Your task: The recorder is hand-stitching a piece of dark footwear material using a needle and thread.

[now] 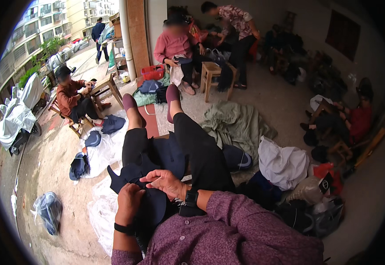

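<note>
Navy fabric pieces [158,210] lie across the person's lap, some stretching forward between the lower legs, others bunched under the hands. The left hand [129,203] is at their left edge, its fingers curled inward; the fingertips are hidden, so whether they are clamped on cloth is impossible to say. Just beside it, the right hand [168,183] reaches leftward over the fabric with its fingers stretched out and close together – whether thumb and forefinger grip anything thin cannot be made out. A black band [125,229] circles the left wrist and a dark watch [191,198] the right (both sit just below purple patterned sleeves).

White plastic sheeting [106,152] spreads on the ground to the left, with a navy bundle [78,166] near its outer edge; farther out lies a bundle in clear plastic [48,213]. Ahead and to the right are a crumpled grey-green cloth [234,119] and a white sack [283,163]. Beyond the feet, a co-worker in pink [177,44] sits near a wooden stool [211,73] – and on the left, another in rust-orange [69,97] sits at a small wooden table [102,85]
</note>
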{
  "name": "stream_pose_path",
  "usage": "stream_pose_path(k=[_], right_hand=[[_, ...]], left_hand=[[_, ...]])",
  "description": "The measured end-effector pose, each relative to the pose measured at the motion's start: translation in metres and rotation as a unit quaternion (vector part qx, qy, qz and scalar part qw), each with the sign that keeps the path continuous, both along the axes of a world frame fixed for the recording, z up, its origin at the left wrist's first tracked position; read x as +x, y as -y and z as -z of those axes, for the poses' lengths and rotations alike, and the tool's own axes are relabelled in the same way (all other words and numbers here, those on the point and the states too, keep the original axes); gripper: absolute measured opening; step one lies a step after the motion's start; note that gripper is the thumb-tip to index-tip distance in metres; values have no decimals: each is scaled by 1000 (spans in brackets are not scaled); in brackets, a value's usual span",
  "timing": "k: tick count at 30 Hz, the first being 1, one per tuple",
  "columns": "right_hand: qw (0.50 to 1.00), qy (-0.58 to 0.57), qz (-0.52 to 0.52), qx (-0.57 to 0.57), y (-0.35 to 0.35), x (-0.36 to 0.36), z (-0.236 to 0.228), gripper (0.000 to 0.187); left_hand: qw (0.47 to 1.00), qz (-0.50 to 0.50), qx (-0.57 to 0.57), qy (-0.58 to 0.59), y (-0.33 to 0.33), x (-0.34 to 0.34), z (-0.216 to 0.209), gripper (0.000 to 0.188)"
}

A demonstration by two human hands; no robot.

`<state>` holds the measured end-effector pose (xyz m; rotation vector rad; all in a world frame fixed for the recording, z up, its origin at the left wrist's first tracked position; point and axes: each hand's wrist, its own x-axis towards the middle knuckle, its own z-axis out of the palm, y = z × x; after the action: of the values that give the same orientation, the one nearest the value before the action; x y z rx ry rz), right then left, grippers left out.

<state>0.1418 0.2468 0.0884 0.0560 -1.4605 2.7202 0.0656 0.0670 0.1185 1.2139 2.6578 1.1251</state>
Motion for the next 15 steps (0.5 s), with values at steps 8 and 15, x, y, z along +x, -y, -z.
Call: stream_pose_path(k=[8,15], right_hand=[[977,4,35,-208,6,1,36,11],[972,0,47,-231,4,8,40,10]], left_hand=[[1000,0,-13,11,-1,-1,-3,16],[999,-3,-1,37,-1,0,-2,17]])
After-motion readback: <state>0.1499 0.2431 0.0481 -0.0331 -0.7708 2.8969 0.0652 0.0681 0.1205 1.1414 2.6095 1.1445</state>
